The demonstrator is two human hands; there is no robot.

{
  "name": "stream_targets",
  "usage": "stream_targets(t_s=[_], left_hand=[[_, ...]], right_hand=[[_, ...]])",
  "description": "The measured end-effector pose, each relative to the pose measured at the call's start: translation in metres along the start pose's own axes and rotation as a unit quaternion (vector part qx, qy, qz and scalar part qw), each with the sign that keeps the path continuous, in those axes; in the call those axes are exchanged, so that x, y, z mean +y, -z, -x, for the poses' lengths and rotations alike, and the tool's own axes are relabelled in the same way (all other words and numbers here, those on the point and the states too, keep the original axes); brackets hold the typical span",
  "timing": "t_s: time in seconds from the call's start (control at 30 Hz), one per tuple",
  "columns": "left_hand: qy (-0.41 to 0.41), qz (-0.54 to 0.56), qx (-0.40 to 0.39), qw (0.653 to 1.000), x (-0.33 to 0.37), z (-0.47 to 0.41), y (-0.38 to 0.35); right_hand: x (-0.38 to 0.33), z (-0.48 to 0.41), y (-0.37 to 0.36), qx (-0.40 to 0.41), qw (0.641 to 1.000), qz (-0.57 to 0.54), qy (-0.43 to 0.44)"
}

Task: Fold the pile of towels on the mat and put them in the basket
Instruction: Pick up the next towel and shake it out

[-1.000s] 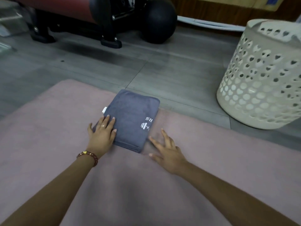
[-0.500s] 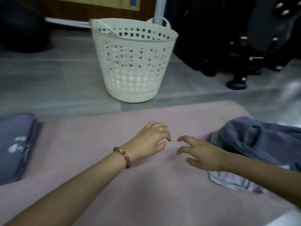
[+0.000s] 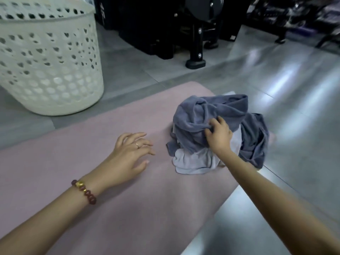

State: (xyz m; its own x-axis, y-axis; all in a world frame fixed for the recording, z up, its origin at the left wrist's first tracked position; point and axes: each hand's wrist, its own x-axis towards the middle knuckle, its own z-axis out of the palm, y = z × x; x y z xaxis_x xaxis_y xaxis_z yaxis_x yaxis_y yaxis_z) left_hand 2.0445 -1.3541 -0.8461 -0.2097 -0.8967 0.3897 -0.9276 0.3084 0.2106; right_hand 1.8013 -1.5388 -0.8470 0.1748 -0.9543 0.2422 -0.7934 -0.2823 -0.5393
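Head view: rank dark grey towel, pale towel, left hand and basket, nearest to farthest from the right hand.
1. dark grey towel: gripped by the right hand, on top.
2. pale towel: beneath it, on the near side.
3. left hand: leftward, over the mat.
4. basket: far left, beyond the mat.

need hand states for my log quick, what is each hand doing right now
Left hand: open, fingers relaxed, holding nothing.
Right hand: closed, gripping the dark grey towel.
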Motion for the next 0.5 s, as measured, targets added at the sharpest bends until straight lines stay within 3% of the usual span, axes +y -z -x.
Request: stream_targets(t_s=[0.07, 0.13, 0.23, 0.3, 0.33, 0.4, 0.5], left_hand=[[0.028, -0.005, 0.017, 0.999, 0.0, 0.005, 0.004], [0.07, 0.019, 0.038, 0.997, 0.0, 0.011, 0.013], [0.142, 0.076, 0.088, 0.983, 0.003, 0.021, 0.027], [0.235, 0.166, 0.18, 0.941, 0.0, 0.03, 0.039], [0.275, 0.218, 0.23, 0.908, -0.003, 0.036, 0.044], [0.338, 0.248, 0.265, 0.868, -0.01, 0.051, 0.054], [0.424, 0.286, 0.287, 0.81, -0.018, 0.081, 0.067]], right_hand=[[-0.035, 0.003, 0.001, -0.01, 0.986, -0.167, -0.011], [-0.086, 0.016, 0.005, -0.109, 0.949, -0.294, 0.042], [-0.167, 0.05, 0.002, -0.337, 0.83, -0.424, 0.134], [-0.203, 0.068, -0.003, -0.464, 0.744, -0.463, 0.134], [-0.214, 0.074, -0.006, -0.498, 0.726, -0.459, 0.121], [-0.224, 0.081, -0.014, -0.497, 0.745, -0.432, 0.102], [-0.203, 0.086, -0.038, -0.428, 0.822, -0.34, 0.16]])
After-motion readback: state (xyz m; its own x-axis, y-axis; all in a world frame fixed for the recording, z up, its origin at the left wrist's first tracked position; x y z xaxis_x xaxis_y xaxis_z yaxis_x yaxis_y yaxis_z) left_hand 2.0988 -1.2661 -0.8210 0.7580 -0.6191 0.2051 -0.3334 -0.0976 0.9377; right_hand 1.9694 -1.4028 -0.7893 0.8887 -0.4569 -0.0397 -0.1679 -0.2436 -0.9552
